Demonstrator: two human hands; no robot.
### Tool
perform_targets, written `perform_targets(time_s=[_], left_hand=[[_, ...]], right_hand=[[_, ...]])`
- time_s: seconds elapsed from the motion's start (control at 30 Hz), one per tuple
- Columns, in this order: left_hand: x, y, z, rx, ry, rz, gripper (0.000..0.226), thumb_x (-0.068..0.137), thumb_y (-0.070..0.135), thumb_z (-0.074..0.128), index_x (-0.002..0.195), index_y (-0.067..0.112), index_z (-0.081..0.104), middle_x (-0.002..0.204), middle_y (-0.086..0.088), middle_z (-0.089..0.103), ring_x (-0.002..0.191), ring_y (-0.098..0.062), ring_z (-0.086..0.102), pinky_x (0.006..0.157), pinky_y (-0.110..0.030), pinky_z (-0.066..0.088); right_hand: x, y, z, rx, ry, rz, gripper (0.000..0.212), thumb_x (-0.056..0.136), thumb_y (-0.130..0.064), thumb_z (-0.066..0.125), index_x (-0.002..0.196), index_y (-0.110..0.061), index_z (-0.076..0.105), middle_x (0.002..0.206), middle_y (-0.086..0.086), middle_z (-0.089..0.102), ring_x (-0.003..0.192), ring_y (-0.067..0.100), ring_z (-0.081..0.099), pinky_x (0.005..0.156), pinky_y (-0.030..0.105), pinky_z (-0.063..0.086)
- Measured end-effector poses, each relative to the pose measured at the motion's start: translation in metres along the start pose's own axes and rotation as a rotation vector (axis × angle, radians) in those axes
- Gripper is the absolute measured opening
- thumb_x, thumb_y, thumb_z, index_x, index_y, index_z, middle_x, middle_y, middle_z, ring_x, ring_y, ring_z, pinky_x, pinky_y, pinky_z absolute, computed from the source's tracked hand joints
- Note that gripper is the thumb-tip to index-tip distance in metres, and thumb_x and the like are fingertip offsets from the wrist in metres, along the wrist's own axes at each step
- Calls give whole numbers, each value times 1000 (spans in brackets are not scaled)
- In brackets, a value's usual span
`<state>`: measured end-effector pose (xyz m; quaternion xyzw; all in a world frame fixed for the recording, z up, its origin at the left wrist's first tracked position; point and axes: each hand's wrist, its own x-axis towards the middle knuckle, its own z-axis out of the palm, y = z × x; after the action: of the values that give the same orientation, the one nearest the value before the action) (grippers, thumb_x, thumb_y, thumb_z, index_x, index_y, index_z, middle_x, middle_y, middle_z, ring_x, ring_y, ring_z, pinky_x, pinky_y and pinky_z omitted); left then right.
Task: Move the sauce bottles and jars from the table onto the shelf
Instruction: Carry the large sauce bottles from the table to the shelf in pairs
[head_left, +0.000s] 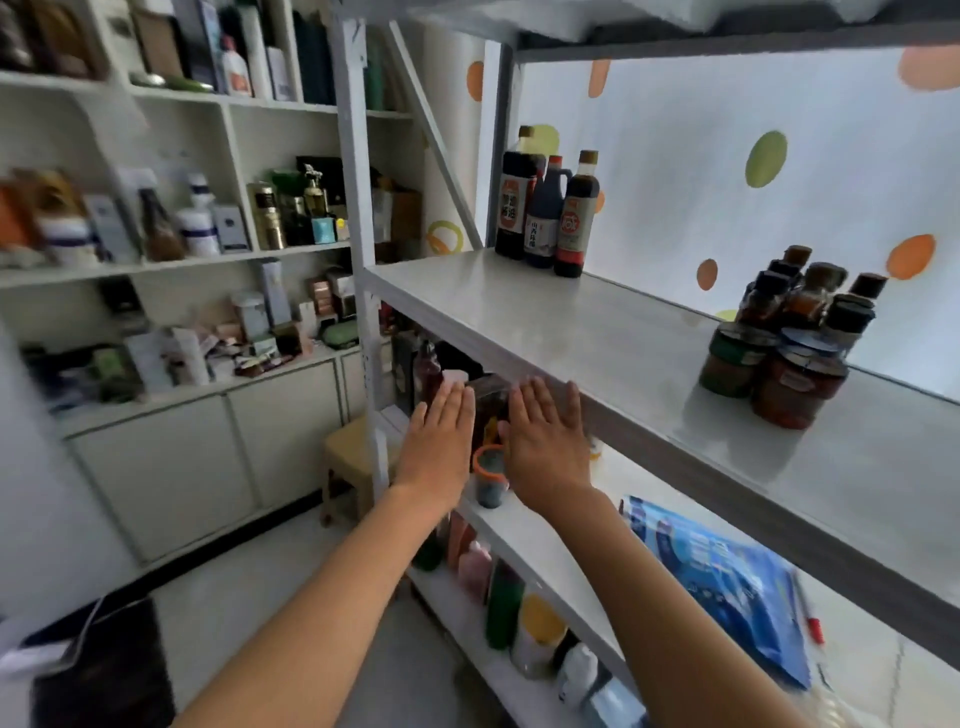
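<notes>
Middle dark bottle (542, 218) label reads 山西陈醋; other labels too blurred

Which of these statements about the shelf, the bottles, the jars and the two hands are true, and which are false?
1. Three dark sauce bottles stand upright at the back left of the shelf. True.
2. The jars lie tipped over on the floor. False: they stand grouped on the shelf, at its right.
3. The left hand grips a bottle. False: it is open and flat, holding nothing.
4. The right hand is open and empty. True.
5. A blue bag lies on the lower shelf. True.
</notes>
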<state>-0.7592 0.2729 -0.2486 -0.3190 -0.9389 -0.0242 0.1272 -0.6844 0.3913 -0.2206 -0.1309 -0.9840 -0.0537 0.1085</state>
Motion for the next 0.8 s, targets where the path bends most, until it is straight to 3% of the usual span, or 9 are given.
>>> perform_targets(time_s=[0.2,0.27,0.4,0.53,0.63,0.7,0.8], left_hand=[[-139,9,14,-100,-54,-209,68,100,11,35,153,5,-8,163,-11,-8,150,-25,-9,122,-39,5],[-188,6,23,-77,-83,-280,74,98,11,40,153,6,-9,163,-10,-7,150,-25,-9,122,-40,9],[-284,-11,27,-127,-104,-458,74,98,10,39,153,7,-10,163,-10,-9,150,-24,-10,122,-38,5],[-391,-37,30,-151,-66,-633,67,102,14,34,153,8,-9,163,-9,-8,150,-22,-11,122,-39,4],[-489,-58,21,-141,-63,-787,67,101,12,32,152,7,-12,162,-10,-9,149,-23,-12,123,-39,0],[-550,-68,16,-113,-32,-880,64,101,14,26,149,7,-15,162,-10,-9,149,-24,-11,123,-39,0],[-654,-82,7,-47,-6,-1068,59,97,18,16,149,6,-7,162,-11,1,150,-25,0,122,-41,6]], right_hand=[[-90,-50,41,94,-35,-291,62,99,-31,4,155,-7,16,163,11,12,152,23,1,120,51,-9],[-123,-75,52,84,-52,-378,61,98,-27,7,155,-6,12,164,12,8,151,24,-5,119,51,-11],[-194,-131,61,104,-129,-506,77,84,-34,-17,155,-7,-1,164,9,-4,150,22,-13,120,51,-10],[-264,-206,72,135,-140,-663,56,106,-32,13,155,-7,5,164,11,3,149,21,-12,120,53,-6],[-326,-274,69,195,-111,-783,63,101,-35,8,153,-4,24,161,13,22,151,25,9,119,50,-6],[-368,-318,67,232,-146,-855,67,98,-37,5,153,-4,24,161,13,21,151,23,9,120,49,-8],[-449,-391,60,276,-161,-984,58,99,-32,27,147,-3,39,154,14,38,146,24,29,119,47,7]])
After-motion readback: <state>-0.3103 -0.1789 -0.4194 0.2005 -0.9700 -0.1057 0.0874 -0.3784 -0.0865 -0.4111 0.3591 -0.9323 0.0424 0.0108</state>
